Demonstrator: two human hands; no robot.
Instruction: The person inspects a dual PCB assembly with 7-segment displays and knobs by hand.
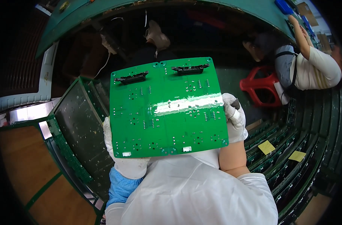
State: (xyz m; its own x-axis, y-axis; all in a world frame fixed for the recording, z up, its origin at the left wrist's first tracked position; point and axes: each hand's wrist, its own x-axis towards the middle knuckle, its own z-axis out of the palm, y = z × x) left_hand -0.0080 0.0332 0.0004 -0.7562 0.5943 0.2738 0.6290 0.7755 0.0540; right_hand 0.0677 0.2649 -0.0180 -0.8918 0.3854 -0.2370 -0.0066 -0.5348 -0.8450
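A large green circuit board (137, 108) is held up in front of my chest, its flat face in view. Two black connectors (190, 69) stand along its far edge, and two small white connectors (187, 149) sit at the near edge. A bright band of glare crosses the middle right. My left hand (108, 137), in a white glove, grips the left edge, its fingers mostly behind the board. On the right edge my right hand (235, 116), also gloved in white, has closed its fingers on the board. A blue sleeve cover (123, 184) wraps my left forearm.
At right stand racks (287, 150) with several boards in slots and two yellow notes (266, 147). A red stool (259, 84) and a seated co-worker (309, 67) are beyond them. A green bench (216, 9) runs along the far side; a dark green panel (75, 123) leans at left.
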